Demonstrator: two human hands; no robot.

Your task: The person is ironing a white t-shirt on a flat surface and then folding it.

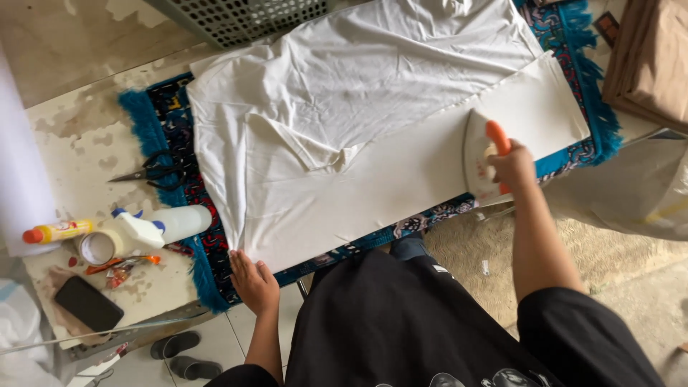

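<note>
Presently, at the far left of the frame, I note a dark phone [88, 303], a small orange-capped bottle [56, 231] and a white spray bottle [154, 228] lying on the worn table [72, 136], with black scissors [154, 170] just above them on the edge of a blue fringed mat [161, 129].

At lower centre-left, the left hand [252, 281] lies flat with fingers spread, holding nothing, pressing the near hem of the white garment [344, 122] where it meets the mat's edge. The garment lies spread across the mat from centre to upper right, a sleeve folded over near the middle and creases visible around it.

At centre-right, the right hand [510, 166] is closed around the orange handle of a white iron [479, 154], whose sole rests on the garment's right-hand panel.

My judgement: pressing is under way, with the left hand anchoring the cloth. A further pass would call for keeping the fabric taut and the iron clear of the folded sleeve, lest a crease be set.

At upper right sits a brown cardboard box [648, 61].
</note>
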